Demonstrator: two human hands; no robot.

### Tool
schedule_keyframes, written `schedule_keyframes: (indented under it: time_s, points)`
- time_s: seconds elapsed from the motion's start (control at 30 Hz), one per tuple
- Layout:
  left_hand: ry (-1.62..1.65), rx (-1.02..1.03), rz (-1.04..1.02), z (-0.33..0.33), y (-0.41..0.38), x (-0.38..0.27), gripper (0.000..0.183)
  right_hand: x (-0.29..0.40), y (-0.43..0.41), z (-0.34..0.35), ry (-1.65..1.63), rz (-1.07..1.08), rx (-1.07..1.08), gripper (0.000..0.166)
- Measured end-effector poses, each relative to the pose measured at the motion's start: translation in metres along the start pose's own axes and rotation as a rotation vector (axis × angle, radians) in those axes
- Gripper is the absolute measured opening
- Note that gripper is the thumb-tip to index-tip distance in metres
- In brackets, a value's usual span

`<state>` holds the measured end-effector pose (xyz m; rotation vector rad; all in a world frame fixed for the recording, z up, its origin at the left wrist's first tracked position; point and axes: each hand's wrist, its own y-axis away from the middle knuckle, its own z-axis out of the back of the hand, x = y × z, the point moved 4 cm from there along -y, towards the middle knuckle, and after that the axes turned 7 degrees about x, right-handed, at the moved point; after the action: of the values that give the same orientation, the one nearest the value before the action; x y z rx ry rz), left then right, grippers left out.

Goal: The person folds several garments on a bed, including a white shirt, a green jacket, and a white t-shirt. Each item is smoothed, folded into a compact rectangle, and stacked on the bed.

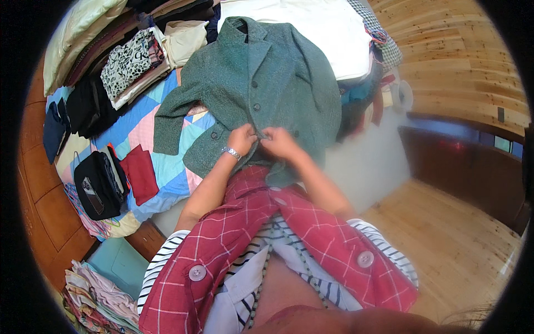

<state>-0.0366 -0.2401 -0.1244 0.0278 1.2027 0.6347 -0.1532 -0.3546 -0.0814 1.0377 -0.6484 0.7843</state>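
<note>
A green tweed jacket (221, 79) lies front up before me, collar away from me. Two dark buttons (255, 96) show on its front edge, above my hands. My left hand (243, 140), with a metal watch at the wrist, pinches the jacket's front edge near the lower part. Close beside it, my right hand (278, 142) grips the same edge from the other side. Whatever lies between my fingertips is too small to make out. One jacket sleeve (169, 125) stretches out to the left; the lower hem hangs toward my body.
Under the jacket is a bed with a patchwork cover (167, 175). Folded clothes (129, 62) and a red folded cloth (139, 175) lie at left. A white cloth (300, 33) tops a pile behind the jacket. Low left stands a heap of clothing (98, 292); wooden floor (421, 225) is at right.
</note>
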Motion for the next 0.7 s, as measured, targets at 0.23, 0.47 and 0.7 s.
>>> schedule_keyframes:
  time_s: [0.23,0.47,0.7]
  points:
    - [0.699,0.103,0.142,0.009,0.006,-0.01,0.008,0.026,0.002,0.015,0.105,0.214,-0.204,0.026]
    - [0.729,0.094,0.05,0.016,0.001,-0.025,0.007,0.04,0.006,0.02,-0.29,0.244,-0.206,0.021]
    - [0.52,0.012,0.018,0.014,0.0,-0.03,0.006,0.021,-0.008,0.026,-0.254,0.014,0.063,0.02]
